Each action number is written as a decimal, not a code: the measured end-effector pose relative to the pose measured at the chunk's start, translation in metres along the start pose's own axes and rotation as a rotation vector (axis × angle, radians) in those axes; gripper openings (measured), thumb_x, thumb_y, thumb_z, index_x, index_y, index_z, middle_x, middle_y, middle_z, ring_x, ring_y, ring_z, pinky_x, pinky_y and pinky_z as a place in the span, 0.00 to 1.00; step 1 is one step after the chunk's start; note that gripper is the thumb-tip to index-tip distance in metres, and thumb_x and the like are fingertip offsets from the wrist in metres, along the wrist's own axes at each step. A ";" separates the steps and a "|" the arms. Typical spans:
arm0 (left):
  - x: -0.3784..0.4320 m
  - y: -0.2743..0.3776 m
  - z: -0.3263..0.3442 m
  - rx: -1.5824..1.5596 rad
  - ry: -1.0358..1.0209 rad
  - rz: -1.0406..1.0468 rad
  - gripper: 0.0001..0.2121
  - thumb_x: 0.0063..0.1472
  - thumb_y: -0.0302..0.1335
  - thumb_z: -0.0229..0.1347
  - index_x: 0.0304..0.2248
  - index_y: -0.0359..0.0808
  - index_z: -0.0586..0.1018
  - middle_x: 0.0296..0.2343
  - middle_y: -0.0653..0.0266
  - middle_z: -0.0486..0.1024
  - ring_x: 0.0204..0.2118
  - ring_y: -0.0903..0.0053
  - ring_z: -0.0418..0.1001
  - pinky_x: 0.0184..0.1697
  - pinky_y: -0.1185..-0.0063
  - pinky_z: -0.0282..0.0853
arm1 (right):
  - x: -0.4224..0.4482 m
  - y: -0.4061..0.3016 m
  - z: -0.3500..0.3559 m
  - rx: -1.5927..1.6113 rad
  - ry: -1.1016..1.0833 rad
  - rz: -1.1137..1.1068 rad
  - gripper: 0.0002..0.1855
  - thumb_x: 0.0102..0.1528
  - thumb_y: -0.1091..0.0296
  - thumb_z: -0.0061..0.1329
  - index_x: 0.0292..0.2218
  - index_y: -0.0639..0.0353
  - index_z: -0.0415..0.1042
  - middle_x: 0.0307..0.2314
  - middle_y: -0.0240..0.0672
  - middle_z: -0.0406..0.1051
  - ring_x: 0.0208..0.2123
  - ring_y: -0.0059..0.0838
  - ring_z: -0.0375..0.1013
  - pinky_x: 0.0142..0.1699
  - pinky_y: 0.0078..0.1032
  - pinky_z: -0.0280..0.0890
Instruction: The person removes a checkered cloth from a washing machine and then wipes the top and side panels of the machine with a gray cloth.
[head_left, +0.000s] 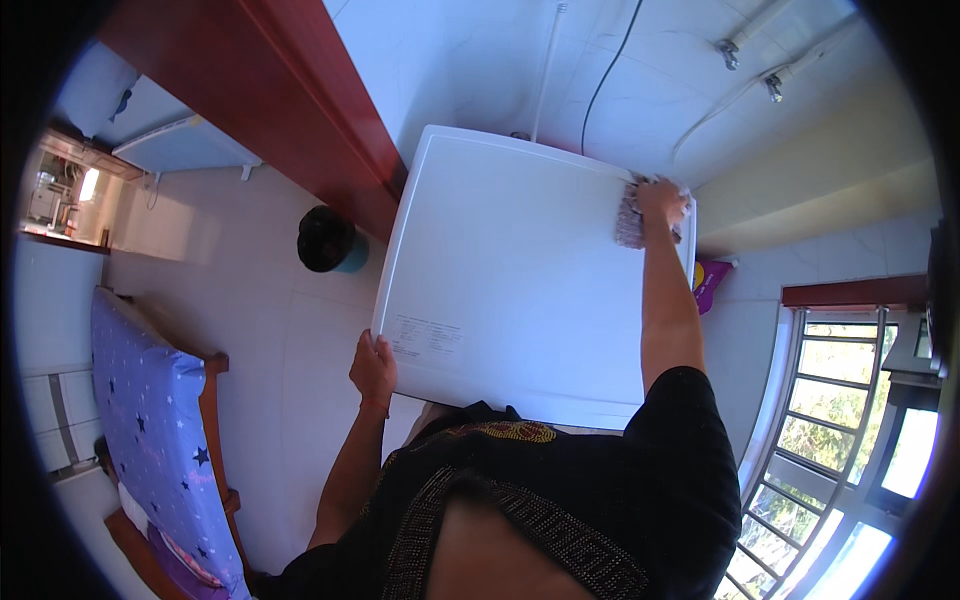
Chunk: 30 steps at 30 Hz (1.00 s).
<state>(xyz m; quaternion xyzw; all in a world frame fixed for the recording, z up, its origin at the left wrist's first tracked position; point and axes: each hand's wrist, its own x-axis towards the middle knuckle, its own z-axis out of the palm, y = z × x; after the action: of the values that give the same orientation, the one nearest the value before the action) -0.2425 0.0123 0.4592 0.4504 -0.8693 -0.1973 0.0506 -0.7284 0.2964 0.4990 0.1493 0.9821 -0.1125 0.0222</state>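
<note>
A white appliance with a broad flat top (517, 277) stands before me, small printed writing near its front left corner. My right hand (661, 201) grips a greyish, patterned cloth (630, 217) and presses it on the top at the far right corner. Part of the cloth is hidden under the hand. My left hand (373, 367) rests against the appliance's front left edge, fingers around the rim, with no separate object seen in it; its fingertips are partly hidden.
A dark red door frame (300, 97) borders the appliance's left. A bucket with a black liner (326, 240) stands beyond it. Pipes and taps (727, 54) are on the tiled wall behind. A purple bag (709, 285) lies at the right, near a barred window (832, 382).
</note>
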 end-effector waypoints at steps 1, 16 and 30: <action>0.000 0.000 0.000 -0.018 0.001 0.015 0.16 0.63 0.37 0.42 0.45 0.35 0.68 0.36 0.53 0.75 0.35 0.57 0.74 0.38 0.66 0.70 | -0.014 -0.012 0.009 0.014 0.033 -0.095 0.26 0.48 0.50 0.49 0.49 0.43 0.69 0.51 0.33 0.63 0.56 0.41 0.55 0.55 0.45 0.56; 0.002 0.000 0.001 -0.053 -0.006 0.023 0.16 0.62 0.36 0.43 0.44 0.34 0.67 0.34 0.52 0.73 0.36 0.56 0.73 0.36 0.63 0.69 | -0.160 -0.214 0.063 -0.067 -0.004 -0.800 0.22 0.47 0.58 0.50 0.44 0.52 0.71 0.47 0.34 0.66 0.53 0.37 0.60 0.53 0.40 0.58; 0.001 -0.004 -0.003 -0.089 -0.064 0.001 0.14 0.62 0.37 0.43 0.40 0.35 0.67 0.33 0.53 0.73 0.34 0.56 0.73 0.35 0.62 0.67 | -0.261 -0.203 0.068 -0.085 -0.162 -1.243 0.22 0.48 0.59 0.46 0.45 0.49 0.70 0.49 0.26 0.63 0.53 0.33 0.58 0.52 0.44 0.56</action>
<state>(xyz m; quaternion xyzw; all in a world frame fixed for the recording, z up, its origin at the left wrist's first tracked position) -0.2394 0.0086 0.4600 0.4407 -0.8610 -0.2502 0.0428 -0.5389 0.0171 0.4960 -0.4597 0.8842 -0.0763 0.0330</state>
